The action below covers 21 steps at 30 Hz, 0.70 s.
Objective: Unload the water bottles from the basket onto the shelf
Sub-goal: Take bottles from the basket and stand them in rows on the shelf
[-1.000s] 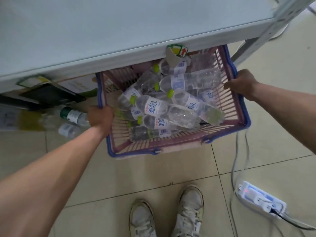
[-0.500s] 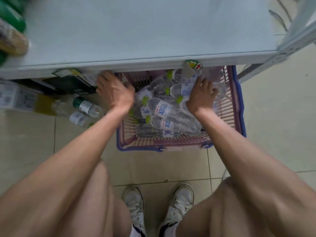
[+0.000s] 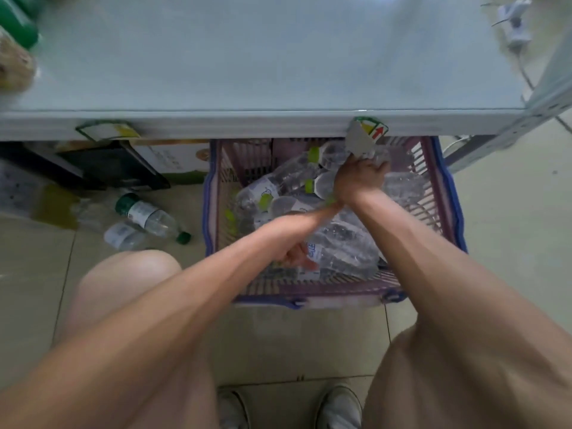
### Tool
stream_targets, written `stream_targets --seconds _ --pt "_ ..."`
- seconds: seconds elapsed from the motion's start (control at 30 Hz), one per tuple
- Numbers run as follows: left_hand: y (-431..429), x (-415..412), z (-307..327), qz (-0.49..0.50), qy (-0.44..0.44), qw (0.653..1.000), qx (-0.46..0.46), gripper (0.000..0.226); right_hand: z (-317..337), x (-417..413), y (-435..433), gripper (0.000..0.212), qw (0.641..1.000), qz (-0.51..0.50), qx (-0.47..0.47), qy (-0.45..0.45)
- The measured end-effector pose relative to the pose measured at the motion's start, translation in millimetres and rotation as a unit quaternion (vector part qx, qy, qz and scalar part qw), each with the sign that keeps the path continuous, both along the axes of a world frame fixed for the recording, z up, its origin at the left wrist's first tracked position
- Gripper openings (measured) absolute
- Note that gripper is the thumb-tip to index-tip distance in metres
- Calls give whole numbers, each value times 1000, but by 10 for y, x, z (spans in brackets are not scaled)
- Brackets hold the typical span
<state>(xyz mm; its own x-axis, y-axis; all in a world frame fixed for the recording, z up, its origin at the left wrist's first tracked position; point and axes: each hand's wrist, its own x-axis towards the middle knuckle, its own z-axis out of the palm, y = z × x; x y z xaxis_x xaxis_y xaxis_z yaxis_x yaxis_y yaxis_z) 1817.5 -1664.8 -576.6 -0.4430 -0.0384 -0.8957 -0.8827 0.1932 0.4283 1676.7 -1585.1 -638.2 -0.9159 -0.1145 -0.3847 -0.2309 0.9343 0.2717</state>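
A pink basket with a blue rim (image 3: 450, 212) stands on the floor, its far end tucked under the pale grey shelf (image 3: 278, 57). Several clear water bottles with lime-green caps (image 3: 278, 181) lie piled inside it. Both my arms reach into the basket and cross over it. My left hand (image 3: 297, 257) is low at the near side, partly under my forearm and blurred, with its fingers curled on a blue-labelled bottle (image 3: 343, 255). My right hand (image 3: 360, 178) is at the far end, just below the shelf edge, closed over a clear bottle (image 3: 332, 154).
Two dark-green-capped bottles (image 3: 148, 215) lie on the tiles left of the basket. Boxes (image 3: 173, 157) sit under the shelf. Price tags (image 3: 370, 131) hang from the shelf edge. Green and brown goods (image 3: 15, 48) stand at the shelf's left. A metal upright (image 3: 544, 97) rises at right.
I have crouched lower and closer. My left hand moved from the basket's left rim down to a bottle at the near side. My right hand pushed further in and closed on a far bottle.
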Motion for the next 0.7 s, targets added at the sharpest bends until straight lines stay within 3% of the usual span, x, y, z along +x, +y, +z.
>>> stream_targets --seconds 0.1,0.2,0.37,0.53,0.7 --pt "118 29 -98 198 -17 977 81 95 91 -5 -6 53 1000 -7 -13 -24" --pt "105 18 -161 273 -26 957 91 100 143 -44 29 46 999 2 -30 -31" --pt "133 -26 -333 277 -5 959 56 108 154 -142 109 44 997 19 -49 -50" --pt "247 -12 -252 300 12 953 31 79 277 -107 254 57 995 61 -56 -51" --pt "268 140 -142 259 64 964 1 73 285 -114 405 81 990 94 -56 -88"
